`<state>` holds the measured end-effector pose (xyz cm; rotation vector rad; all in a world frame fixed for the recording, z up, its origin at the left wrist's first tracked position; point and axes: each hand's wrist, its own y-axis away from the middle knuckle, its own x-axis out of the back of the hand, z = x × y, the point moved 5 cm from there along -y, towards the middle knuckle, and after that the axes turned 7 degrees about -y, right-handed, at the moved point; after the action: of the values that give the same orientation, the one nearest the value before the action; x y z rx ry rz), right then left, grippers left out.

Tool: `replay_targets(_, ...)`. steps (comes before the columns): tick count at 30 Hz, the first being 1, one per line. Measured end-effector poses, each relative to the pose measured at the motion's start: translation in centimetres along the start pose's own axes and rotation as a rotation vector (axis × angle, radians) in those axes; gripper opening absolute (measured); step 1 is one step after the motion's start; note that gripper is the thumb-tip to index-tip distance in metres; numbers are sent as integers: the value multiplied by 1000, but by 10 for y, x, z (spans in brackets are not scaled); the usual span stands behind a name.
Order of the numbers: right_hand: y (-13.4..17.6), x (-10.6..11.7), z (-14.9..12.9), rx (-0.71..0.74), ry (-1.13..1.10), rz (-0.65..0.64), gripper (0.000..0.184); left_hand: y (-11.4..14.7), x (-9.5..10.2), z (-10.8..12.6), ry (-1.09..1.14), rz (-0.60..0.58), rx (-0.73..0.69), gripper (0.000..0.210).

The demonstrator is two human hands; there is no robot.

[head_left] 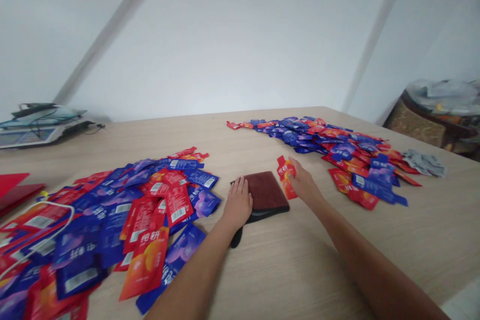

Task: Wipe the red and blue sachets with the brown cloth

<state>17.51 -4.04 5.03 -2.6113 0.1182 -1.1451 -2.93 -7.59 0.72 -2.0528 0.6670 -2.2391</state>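
Observation:
My left hand (239,201) lies with fingers stretched out on the left edge of a flat, reddish-brown square pad (267,191) with a black underside. A small black tab (236,238) sticks out from the pad below my wrist. Just right of the pad, my right hand (301,180) is closed on a red-orange pouch (285,175) with fruit printed on it. The pouch is held upright by its right side, its narrow notched end at the top. To my left spreads a heap of red and blue pouches (144,205).
A second pile of red and blue pouches (318,135) covers the back right of the table (367,255). Grey crumpled gloves (423,162) lie at its right end. A scale (37,130) stands at the back left, near a red folded item (18,192). White wall rises behind.

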Motion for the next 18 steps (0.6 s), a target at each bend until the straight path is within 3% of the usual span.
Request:
replay_targets(4, 4, -30, -18, 116, -123, -95, 58, 0, 0, 0, -10, 2, -11, 48)
replay_targets(8, 34, -64, -39, 387, 116, -157, 53, 0, -2, 1, -10, -7, -13, 48)
replay_targets(10, 46, -74, -43, 449, 223, -228, 51, -1, -3, 1, -9, -9, -13, 48)
replay_targets(18, 30, -68, -22, 327, 366, -272, 55, -1, -2, 0, -9, -5, -25, 48)
